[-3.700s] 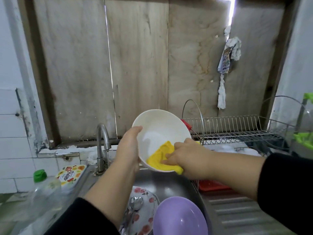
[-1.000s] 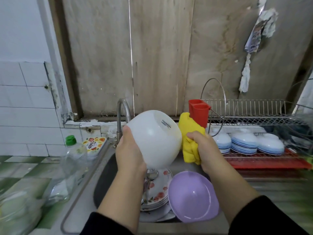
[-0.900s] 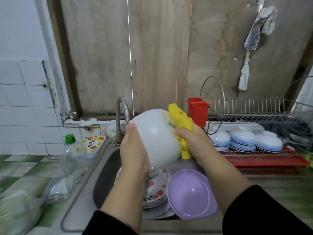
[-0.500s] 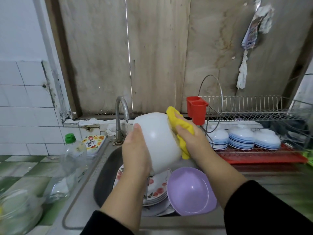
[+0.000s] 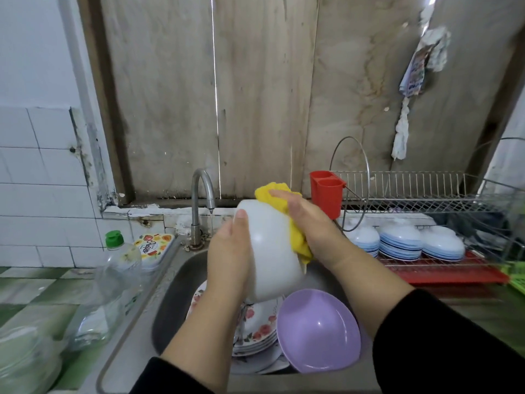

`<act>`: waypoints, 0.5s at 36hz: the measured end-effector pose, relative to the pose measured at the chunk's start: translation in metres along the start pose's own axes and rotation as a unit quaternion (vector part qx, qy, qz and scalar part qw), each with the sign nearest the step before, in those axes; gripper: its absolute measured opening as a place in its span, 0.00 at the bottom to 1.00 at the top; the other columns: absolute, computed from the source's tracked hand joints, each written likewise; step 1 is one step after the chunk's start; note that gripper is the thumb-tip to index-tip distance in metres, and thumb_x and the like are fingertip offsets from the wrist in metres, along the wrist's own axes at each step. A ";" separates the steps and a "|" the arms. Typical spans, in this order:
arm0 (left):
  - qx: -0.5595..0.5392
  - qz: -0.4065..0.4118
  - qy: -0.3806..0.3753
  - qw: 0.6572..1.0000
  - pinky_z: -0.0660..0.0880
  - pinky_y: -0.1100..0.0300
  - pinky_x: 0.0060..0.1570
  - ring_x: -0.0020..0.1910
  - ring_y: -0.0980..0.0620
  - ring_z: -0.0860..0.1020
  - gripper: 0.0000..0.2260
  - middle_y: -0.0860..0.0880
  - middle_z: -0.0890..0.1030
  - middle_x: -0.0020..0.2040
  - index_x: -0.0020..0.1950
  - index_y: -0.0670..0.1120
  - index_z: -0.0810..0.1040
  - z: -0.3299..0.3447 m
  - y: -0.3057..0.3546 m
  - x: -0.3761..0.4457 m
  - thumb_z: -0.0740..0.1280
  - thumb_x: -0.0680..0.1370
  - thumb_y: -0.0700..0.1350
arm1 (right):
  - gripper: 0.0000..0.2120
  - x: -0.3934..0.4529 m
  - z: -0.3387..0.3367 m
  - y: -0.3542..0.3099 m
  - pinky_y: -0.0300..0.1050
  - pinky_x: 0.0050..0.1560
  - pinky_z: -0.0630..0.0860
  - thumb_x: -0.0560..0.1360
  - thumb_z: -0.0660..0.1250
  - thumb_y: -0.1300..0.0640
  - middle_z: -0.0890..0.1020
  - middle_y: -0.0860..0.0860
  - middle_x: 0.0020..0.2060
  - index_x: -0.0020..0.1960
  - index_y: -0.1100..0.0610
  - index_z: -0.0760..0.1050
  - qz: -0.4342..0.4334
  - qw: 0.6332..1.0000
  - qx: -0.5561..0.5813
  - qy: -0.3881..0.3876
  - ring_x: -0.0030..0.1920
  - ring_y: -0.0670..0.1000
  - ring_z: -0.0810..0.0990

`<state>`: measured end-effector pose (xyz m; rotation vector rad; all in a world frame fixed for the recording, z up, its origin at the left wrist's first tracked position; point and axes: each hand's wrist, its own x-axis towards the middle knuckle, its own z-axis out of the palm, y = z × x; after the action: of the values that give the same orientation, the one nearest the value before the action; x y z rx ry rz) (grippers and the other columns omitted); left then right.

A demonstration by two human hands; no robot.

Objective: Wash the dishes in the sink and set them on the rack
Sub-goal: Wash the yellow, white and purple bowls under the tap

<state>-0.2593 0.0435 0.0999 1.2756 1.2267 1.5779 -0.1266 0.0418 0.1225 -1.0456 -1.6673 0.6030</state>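
Nearest, a purple bowl (image 5: 318,331) and floral plates (image 5: 260,322) are lying unwashed in the steel sink (image 5: 136,319). Above them the white bowl (image 5: 270,248) is being gripped by the left hand (image 5: 230,257), while a yellow cloth (image 5: 287,206) is being pressed against its outside by the right hand (image 5: 309,223). A soapy bowl could be dropped onto the plates if the grip is loosened. Water is perhaps trickling from the tap (image 5: 201,200). Beyond, blue-rimmed bowls (image 5: 400,243) are being kept on the rack (image 5: 426,194), before a stained board wall (image 5: 255,81).

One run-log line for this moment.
phase: scrubbing | left hand: holds white bowl over sink | right hand: presses yellow cloth on bowl
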 end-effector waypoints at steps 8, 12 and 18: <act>0.004 0.023 0.012 1.000 0.65 0.67 0.24 0.32 0.61 0.70 0.25 0.53 0.73 0.31 0.37 0.44 0.74 -0.009 0.001 -0.001 0.47 0.82 0.57 | 0.23 -0.005 0.019 0.026 0.43 0.68 0.55 0.77 0.55 0.47 0.74 0.53 0.66 0.68 0.55 0.72 -0.265 0.907 -0.327 -0.025 0.68 0.50 0.66; 0.006 0.047 -0.005 0.999 0.63 0.76 0.24 0.34 0.64 0.68 0.19 0.56 0.71 0.34 0.48 0.47 0.72 -0.009 0.003 0.000 0.47 0.82 0.56 | 0.18 0.035 -0.008 0.000 0.48 0.67 0.67 0.73 0.62 0.47 0.81 0.50 0.58 0.56 0.55 0.81 0.030 0.996 -0.074 -0.050 0.61 0.52 0.77; -0.003 0.046 -0.035 0.998 0.65 0.75 0.22 0.30 0.61 0.71 0.25 0.54 0.74 0.31 0.35 0.50 0.73 -0.012 0.009 0.002 0.45 0.77 0.62 | 0.26 0.008 0.019 0.000 0.41 0.69 0.55 0.74 0.57 0.43 0.69 0.54 0.70 0.68 0.54 0.72 -0.181 0.937 -0.298 -0.028 0.71 0.51 0.64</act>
<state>-0.2710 0.0408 0.1085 1.3880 1.1332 1.5870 -0.1448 0.0500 0.1203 -1.0944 -2.0910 -0.1339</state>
